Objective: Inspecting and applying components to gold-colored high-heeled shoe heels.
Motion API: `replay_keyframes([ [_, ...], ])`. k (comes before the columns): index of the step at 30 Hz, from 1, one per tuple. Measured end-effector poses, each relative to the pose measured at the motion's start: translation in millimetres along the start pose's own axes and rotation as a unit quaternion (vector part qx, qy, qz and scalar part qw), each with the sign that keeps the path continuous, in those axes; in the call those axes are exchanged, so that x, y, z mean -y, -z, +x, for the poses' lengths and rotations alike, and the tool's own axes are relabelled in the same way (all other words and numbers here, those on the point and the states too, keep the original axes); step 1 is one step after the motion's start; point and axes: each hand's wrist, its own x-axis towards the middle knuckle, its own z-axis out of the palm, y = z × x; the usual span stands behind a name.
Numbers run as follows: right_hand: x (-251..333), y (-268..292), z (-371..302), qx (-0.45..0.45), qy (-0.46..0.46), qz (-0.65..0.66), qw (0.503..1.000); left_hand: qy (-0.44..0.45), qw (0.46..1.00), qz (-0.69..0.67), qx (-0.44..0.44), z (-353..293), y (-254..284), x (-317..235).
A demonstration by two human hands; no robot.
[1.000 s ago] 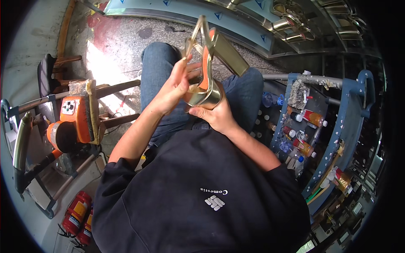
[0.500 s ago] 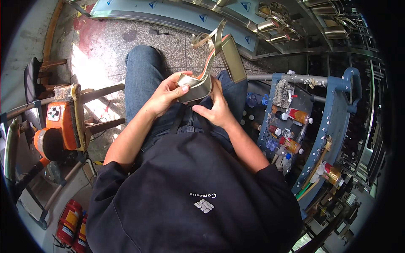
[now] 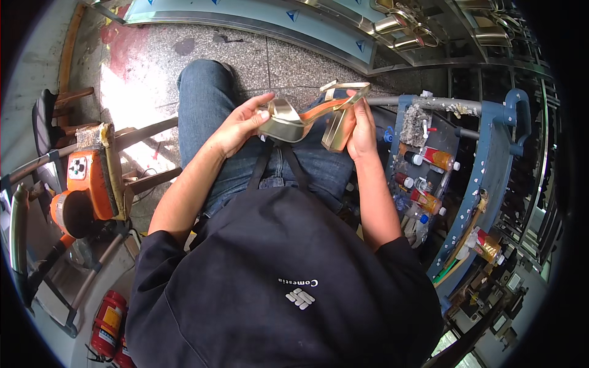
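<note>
A shiny gold high-heeled sandal (image 3: 283,127) with a thick block heel and an orange-toned insole is held over my lap. My left hand (image 3: 240,126) grips its toe end, thumb on the toe strap and fingers behind it. Around the heel end, my right hand (image 3: 362,132) is closed, its fingers up by the ankle strap and its palm beside the block heel. The sandal lies roughly level, toe to the left and heel to the right. Part of the heel's right side is hidden by the right hand.
On my right, a blue-framed cart (image 3: 485,141) holds several bottles (image 3: 440,159) of amber liquid. Ahead stands a metal rack (image 3: 362,60) with more gold sandals (image 3: 402,30). An orange machine (image 3: 86,175) is at my left, with red fire extinguishers (image 3: 109,322) lower down.
The sandal has tipped from heel-up to roughly level, its heel end coming down to the right. My right hand has moved from the sole at the toe end to the heel.
</note>
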Motion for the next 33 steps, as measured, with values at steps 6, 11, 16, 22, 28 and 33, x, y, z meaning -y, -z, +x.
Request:
replay_keyframes([
  [6,-30,24,0,-0.035,-0.029,0.113,0.993,0.003,0.983,-0.177,-0.047,4,13,-4],
  [11,-35,18,-2,-0.065,-0.046,0.148,0.986,-0.009,0.990,-0.133,-0.049,7,16,1],
  [16,-29,12,-3,-0.063,-0.054,0.168,0.982,-0.028,0.991,-0.128,-0.041,6,13,-1],
  [22,-31,9,-3,-0.058,-0.056,0.195,0.977,-0.038,0.989,-0.137,-0.031,3,14,-4],
  [28,-44,17,2,-0.032,-0.028,0.210,0.977,-0.051,0.990,-0.130,-0.011,1,16,-4],
  [33,-55,16,7,-0.013,-0.059,0.260,0.964,-0.062,0.992,-0.107,-0.013,-3,13,-7],
])
